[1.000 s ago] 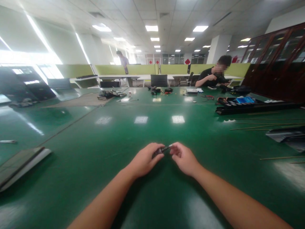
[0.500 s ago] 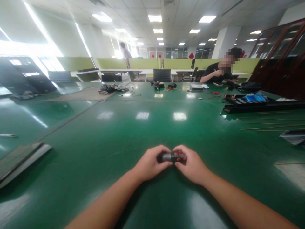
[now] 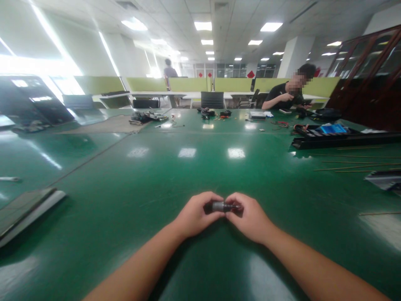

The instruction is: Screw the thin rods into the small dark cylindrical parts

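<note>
Low in the middle of the head view, over the green tabletop, I hold a small grey metal cylinder (image 3: 218,206) with a thinner dark end pointing right. My left hand (image 3: 198,214) is closed around its thick left part, thumb below and fingers above. My right hand (image 3: 249,215) has its fingers curled around the thin dark end, with the thumb close to my left thumb. The cylinder lies roughly level. Its left tip and part of the thin end are hidden by my fingers, so its exact kind does not show.
A flat tablet-like slab (image 3: 29,211) lies at left on the green table (image 3: 150,175). To the right are a black channel (image 3: 332,140), thin rods (image 3: 360,162) and a silver bag-like item (image 3: 385,179). Electronic parts (image 3: 145,117) lie along the far side, where a person (image 3: 286,94) leans over.
My right hand has shifted slightly left, and its fingertips now sit closer to my left hand. The cylinder stays in my hands. A person in the far background has turned.
</note>
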`<action>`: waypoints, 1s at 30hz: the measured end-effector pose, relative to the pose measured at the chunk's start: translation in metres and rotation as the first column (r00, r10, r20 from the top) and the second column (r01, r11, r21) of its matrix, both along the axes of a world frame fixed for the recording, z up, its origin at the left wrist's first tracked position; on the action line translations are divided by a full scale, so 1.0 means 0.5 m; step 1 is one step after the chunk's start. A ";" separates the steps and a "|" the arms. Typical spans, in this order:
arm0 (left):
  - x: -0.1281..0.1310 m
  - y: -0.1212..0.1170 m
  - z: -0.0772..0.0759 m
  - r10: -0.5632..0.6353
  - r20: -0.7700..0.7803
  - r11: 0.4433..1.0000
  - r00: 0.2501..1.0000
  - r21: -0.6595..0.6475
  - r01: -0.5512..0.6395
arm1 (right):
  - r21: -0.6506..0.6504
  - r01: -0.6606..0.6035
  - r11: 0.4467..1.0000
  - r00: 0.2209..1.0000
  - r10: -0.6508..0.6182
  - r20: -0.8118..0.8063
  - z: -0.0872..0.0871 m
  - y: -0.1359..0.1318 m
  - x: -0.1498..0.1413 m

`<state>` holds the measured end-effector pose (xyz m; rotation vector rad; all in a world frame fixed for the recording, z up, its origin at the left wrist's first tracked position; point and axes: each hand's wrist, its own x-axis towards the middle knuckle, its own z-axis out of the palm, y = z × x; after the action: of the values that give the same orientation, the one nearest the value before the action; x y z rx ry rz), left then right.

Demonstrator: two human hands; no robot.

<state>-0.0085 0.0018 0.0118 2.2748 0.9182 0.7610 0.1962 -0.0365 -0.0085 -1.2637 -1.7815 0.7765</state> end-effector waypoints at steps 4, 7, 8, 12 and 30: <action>-0.001 0.000 -0.001 -0.004 0.020 1.000 1.000 0.007 0.004 | 0.013 0.010 1.000 1.000 -0.010 0.012 0.000 0.001 0.000; -0.001 0.001 -0.001 -0.009 0.026 1.000 1.000 0.015 0.008 | 0.027 0.005 1.000 1.000 -0.006 0.022 0.003 0.000 0.000; -0.001 0.001 -0.001 -0.012 0.024 1.000 1.000 0.016 0.011 | 0.031 0.002 1.000 1.000 -0.003 0.020 0.005 -0.001 0.000; -0.002 0.001 -0.003 -0.009 0.015 1.000 1.000 0.023 0.009 | 0.039 -0.010 0.999 1.000 0.010 0.015 0.010 -0.002 0.001; -0.001 -0.002 -0.004 0.010 0.019 0.999 1.000 0.045 -0.010 | 0.032 -0.018 0.999 1.000 0.019 -0.019 0.010 0.000 0.002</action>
<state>-0.0091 0.0010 0.0100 2.2993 0.9130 0.8139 0.1973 -0.0365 -0.0037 -1.2170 -1.7859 0.7655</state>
